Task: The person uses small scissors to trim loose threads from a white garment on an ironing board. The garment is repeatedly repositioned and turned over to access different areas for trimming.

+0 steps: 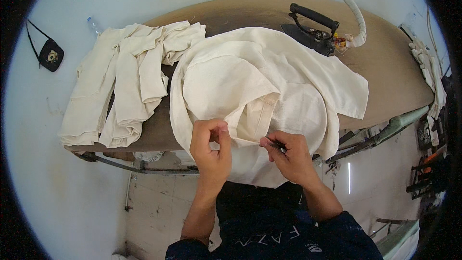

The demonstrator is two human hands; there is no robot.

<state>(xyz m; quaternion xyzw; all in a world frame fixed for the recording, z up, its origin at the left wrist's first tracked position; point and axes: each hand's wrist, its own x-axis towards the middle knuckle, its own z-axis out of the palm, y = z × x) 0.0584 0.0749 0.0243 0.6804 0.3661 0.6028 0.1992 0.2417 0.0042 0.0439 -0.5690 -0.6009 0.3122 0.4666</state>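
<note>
A cream cloth garment [231,77] lies loosely spread over the padded brown ironing table [385,67], its near part hanging over the front edge toward me. My left hand [211,149] pinches the hemmed edge of an opening in it between thumb and fingers. Close by on the right, my right hand [291,156] is closed around a small dark metal tool [280,147], mostly hidden in the fingers. Its thumb and fingertip touch the same cloth edge. Between the hands the edge is drawn fairly straight, and a folded seam shows inside the opening.
Several folded cream garments [130,77] are piled at the table's left. A black-handled iron [313,29] with a wrapped cable [358,24] rests at the back right. A small black pouch [50,55] hangs on the left wall. More pale cloth [426,67] hangs at the far right.
</note>
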